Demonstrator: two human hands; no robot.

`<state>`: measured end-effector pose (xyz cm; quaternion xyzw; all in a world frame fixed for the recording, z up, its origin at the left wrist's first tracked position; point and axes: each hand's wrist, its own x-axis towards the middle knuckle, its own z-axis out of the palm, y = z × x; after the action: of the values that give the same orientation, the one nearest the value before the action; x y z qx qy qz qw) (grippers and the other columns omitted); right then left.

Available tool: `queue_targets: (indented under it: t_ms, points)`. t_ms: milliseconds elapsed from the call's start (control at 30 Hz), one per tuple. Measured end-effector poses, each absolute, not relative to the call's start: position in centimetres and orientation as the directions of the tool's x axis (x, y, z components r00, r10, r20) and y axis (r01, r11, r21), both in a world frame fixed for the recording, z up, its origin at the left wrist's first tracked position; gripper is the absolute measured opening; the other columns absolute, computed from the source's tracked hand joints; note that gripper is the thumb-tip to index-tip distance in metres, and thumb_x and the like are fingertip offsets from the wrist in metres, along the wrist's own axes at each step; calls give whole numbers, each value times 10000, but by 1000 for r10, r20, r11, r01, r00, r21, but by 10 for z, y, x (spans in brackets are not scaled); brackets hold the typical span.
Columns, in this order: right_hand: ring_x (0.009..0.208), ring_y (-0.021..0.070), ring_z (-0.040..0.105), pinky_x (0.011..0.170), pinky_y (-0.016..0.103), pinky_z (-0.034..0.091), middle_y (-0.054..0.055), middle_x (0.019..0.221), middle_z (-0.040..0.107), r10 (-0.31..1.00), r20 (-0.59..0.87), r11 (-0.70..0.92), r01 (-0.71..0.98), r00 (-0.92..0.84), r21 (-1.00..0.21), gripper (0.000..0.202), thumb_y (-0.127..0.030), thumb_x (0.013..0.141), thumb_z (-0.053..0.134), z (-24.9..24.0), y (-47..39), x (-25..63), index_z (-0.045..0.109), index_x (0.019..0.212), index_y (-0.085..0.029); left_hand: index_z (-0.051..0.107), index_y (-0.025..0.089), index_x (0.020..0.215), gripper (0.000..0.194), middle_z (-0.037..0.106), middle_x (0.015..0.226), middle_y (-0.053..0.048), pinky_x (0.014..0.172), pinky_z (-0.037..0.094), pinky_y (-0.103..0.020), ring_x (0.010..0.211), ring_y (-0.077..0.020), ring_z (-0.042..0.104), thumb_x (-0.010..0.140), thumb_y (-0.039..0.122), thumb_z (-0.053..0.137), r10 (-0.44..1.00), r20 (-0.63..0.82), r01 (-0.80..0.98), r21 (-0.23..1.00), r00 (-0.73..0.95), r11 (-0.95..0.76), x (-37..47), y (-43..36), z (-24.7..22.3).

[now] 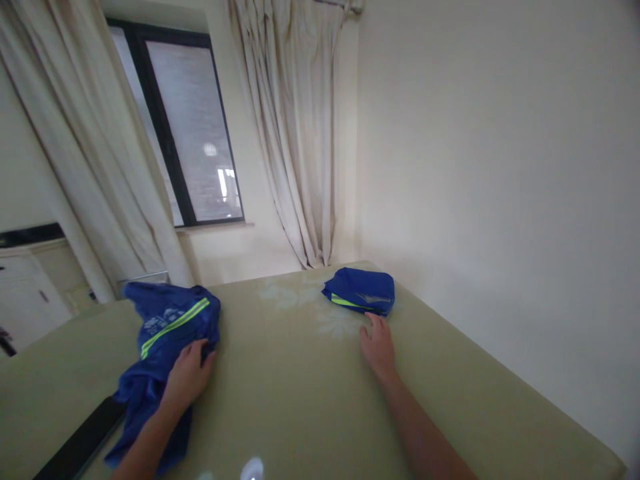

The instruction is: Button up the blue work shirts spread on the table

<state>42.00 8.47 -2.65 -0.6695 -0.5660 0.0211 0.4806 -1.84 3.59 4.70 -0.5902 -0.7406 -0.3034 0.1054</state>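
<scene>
On the left of the table lies a crumpled blue garment (150, 373) with two yellow-green stripes and some pale lettering. My left hand (189, 375) rests against its right side, thumb apart from the fingers; the fingertips lie on the cloth. Farther off, near the table's right edge, is a folded blue garment (363, 287), a compact bundle with a yellow-green stripe and a grey mark. My right hand (379, 345) reaches to its near edge. Its fingers are loosely extended, the fingertips at or touching the cloth.
The table (280, 373) has a pale green cover with faint flowers. A long black object (83, 440) lies at lower left, partly under the crumpled garment. Walls, curtains (295, 133) and a window (195, 127) stand behind. A white cabinet (30, 293) is at far left.
</scene>
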Motion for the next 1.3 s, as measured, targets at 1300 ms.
queue_targets:
  t_ms: [1300]
  points:
    - [803, 243, 686, 714, 342, 539, 74, 845, 731, 947, 320, 299, 403, -15, -865, 346, -390, 953, 399, 1, 65, 367, 669, 848, -201, 634, 249, 1280, 454, 699, 1315, -79, 1150, 438, -500, 1265, -305, 617, 926, 513, 530, 943, 302, 613, 722, 138, -321, 32, -13, -3]
